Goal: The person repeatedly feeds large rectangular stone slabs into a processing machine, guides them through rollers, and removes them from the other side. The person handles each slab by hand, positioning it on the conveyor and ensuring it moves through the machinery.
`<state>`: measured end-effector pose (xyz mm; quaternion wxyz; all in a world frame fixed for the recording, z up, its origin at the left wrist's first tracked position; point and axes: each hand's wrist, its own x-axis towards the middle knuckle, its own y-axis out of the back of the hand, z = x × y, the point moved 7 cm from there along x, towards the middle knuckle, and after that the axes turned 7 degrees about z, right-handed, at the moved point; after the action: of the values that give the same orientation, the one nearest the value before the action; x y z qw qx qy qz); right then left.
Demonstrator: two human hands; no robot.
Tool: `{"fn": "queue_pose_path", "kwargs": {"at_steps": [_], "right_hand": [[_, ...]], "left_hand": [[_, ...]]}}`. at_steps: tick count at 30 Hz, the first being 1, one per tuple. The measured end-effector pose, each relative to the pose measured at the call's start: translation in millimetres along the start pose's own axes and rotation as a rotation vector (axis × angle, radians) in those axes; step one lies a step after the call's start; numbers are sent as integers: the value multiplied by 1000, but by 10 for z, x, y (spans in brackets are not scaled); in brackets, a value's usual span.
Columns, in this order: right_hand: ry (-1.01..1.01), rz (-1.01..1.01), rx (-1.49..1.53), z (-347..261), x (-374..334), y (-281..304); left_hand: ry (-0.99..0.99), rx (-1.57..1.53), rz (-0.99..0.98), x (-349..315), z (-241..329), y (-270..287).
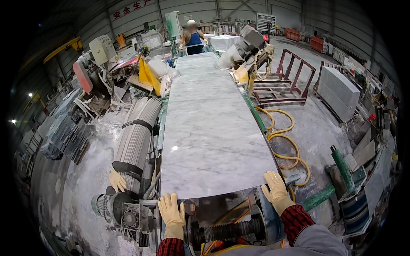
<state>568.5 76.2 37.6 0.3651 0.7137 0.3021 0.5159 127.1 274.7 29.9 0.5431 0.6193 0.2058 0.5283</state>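
A long, polished white marble slab (213, 128) with grey veins lies flat on a machine bed, stretching away from me. My left hand (172, 216), in a cream rubber glove, is at its near left corner, fingers stretched forward and thumb apart. At the near right corner is my right hand (276, 194), gloved alike, its spread fingers against the slab's edge. Neither hand visibly grips anything; the undersides of both are hidden. Below the slab's near edge, between my hands, sits a dark ribbed roller or screw shaft (228, 230).
A loose glove (117, 180) hangs by a motor (111, 207) at left, near a strapped, ribbed bundle (139, 132). Yellow hose (294, 158) coils on the floor at right, before a red-brown metal rack (284, 81). Beyond the slab's far end stands a person (194, 37).
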Motion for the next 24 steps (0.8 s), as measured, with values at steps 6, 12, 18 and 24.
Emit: {"fn": "queue_pose_path", "kwargs": {"at_steps": [6, 12, 18, 24], "right_hand": [[-6, -6, 14, -8, -21, 10], [4, -5, 16, -19, -34, 33], [1, -1, 3, 4, -76, 6], [-1, 1, 17, -14, -89, 27]], "left_hand": [[5, 3, -7, -28, -20, -15], [3, 10, -17, -43, -7, 10], [16, 18, -32, -57, -1, 30], [26, 12, -53, -77, 2, 45]]}}
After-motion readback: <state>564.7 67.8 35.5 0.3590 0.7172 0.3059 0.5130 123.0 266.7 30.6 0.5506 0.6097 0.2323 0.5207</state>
